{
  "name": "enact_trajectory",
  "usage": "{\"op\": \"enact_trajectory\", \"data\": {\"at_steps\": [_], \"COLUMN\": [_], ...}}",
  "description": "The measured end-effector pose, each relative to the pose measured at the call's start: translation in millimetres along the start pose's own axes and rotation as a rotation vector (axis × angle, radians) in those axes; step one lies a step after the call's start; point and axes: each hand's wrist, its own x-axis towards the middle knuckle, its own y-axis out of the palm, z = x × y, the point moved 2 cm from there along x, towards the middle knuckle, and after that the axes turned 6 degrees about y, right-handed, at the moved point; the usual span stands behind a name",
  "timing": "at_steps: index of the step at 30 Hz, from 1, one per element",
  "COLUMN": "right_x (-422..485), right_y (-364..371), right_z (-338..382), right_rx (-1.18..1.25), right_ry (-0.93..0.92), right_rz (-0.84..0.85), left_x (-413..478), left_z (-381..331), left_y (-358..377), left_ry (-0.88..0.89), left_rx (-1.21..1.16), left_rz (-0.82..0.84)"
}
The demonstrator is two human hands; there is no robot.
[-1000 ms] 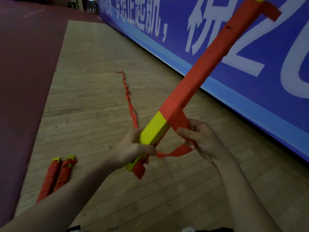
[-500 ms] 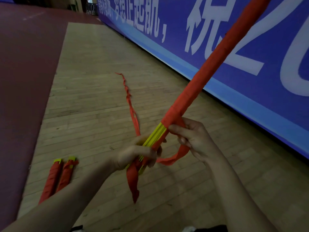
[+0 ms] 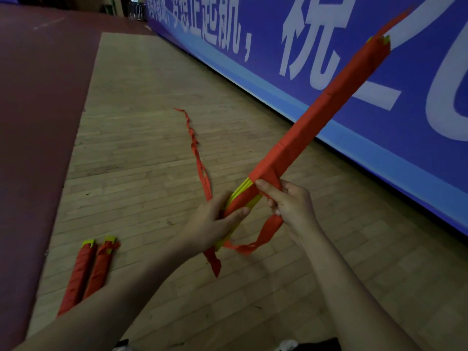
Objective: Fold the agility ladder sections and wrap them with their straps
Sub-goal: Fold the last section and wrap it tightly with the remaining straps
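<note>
Yellow ladder bundle (image 3: 319, 117) mostly wrapped in red strap (image 3: 266, 229), tilted up-right; 2 wrapped bundles (image 3: 86, 272) on floor

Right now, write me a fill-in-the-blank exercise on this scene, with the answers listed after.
The left hand grips the long bundle at its bare ____ end.
The right hand pinches a strap coloured ____.
On the wooden floor, to the left, lie ____ finished bundles.
Missing words: yellow; red; two.

I see pale wood plank floor (image 3: 141, 153), dark red flooring (image 3: 38, 122) at left, blue banner (image 3: 379, 79) with white characters along right wall; dim light.
</note>
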Motion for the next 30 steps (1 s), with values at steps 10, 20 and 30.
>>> {"op": "enact_trajectory", "data": {"at_steps": [10, 20, 30], "right_x": [11.8, 21.6, 19.9], "right_y": [-14.6, -17.9, -7.5], "right_z": [-6.9, -21.4, -20.6], "right_rx": [-0.032, -0.129, -0.099], "right_ry": [-0.029, -0.062, -0.066], "right_rz": [-0.108, -0.146, -0.081], "left_x": [-9.7, -2.2, 6.9], "left_z": [20.7, 6.8, 9.0], "left_y": [-17.0, -23.2, -20.5], "left_ry": [-0.516, -0.433, -0.402], "left_rx": [-0.150, -0.512, -0.689], "left_rz": [0.193, -0.028, -0.181]}}
